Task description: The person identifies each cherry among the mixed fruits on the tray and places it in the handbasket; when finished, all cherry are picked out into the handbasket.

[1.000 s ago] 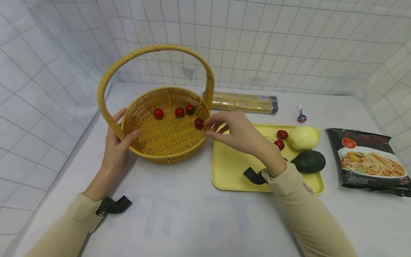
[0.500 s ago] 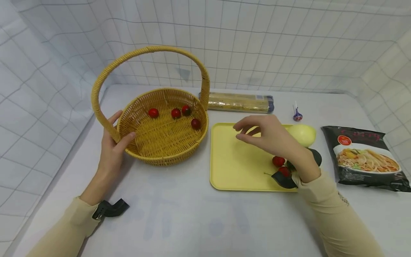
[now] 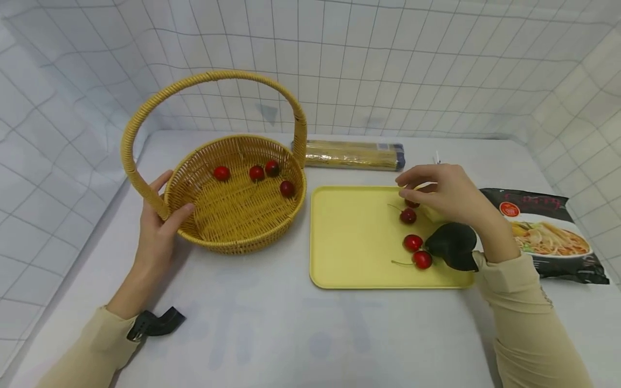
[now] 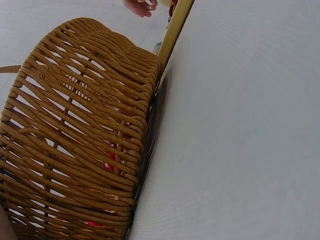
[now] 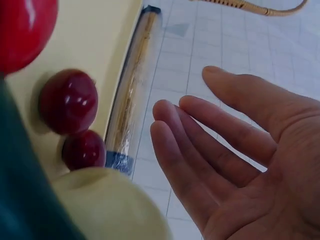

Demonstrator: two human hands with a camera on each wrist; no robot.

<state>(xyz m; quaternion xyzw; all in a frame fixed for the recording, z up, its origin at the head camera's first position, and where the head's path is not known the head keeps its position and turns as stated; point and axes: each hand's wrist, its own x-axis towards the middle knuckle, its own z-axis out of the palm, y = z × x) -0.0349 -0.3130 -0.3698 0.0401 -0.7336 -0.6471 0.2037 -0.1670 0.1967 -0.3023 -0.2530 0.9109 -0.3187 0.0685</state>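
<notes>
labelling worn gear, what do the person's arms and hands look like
Left sleeve and right sleeve are beige, the right with grey markings. A black curved strap shows at the left wrist. Left hand and right hand are ungloved.

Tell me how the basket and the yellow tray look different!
The basket is rounded, while the tray is a rectangle with soft corners. The basket is woven, but the tray looks smooth. The basket has a tall, looped handle; none shows on the tray. The left hand grips the basket, while no hand grips the tray. Both are yellowish and hold small red fruits.
</notes>
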